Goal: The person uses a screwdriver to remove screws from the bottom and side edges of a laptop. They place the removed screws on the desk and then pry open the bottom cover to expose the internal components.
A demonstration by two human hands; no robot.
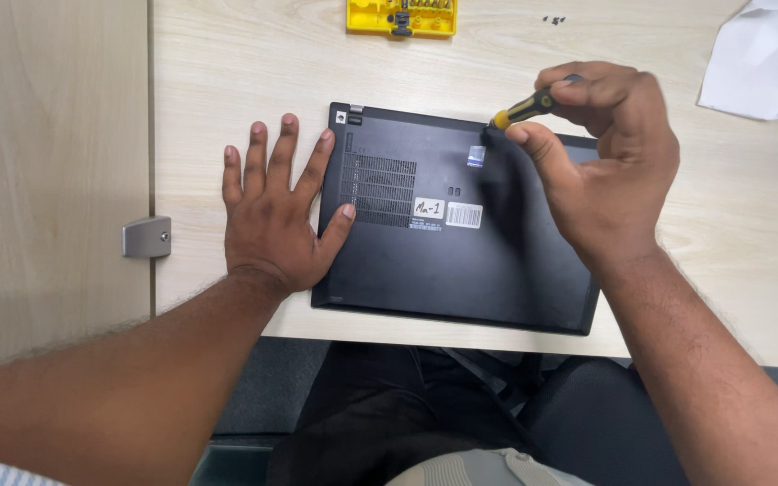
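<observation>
Black and matte, the laptop (pixel 461 234) lay upside down on the pale wood-grain table (pixel 227 81), its base panel facing up and its near edge running along the table's front edge. I held my left hand (pixel 272 216) flat with the fingers spread, palm on the table just beside the laptop's left side, the thumb and forefinger tip resting over onto the panel next to the vent grille (pixel 380 189). That hand gripped nothing; it only pressed down. My right hand (pixel 605 162) was closed around a screwdriver (pixel 524 110) with a yellow and black handle, fingers curled over the top and the thumb stretched along the shaft side. The tool was tilted, its tip set against the far edge of the base panel near the middle; I could not tell from this view whether the tip sat in a screw. Two white labels (pixel 447 212) and a small blue sticker (pixel 476 156) sat near the panel's centre. A yellow bit case (pixel 401 18) stood at the far table edge, well apart from both hands. A crumpled white cloth (pixel 767 58) lay at the far right. A metal bracket (pixel 146 237) joined the table to a neighbouring panel on the left.
</observation>
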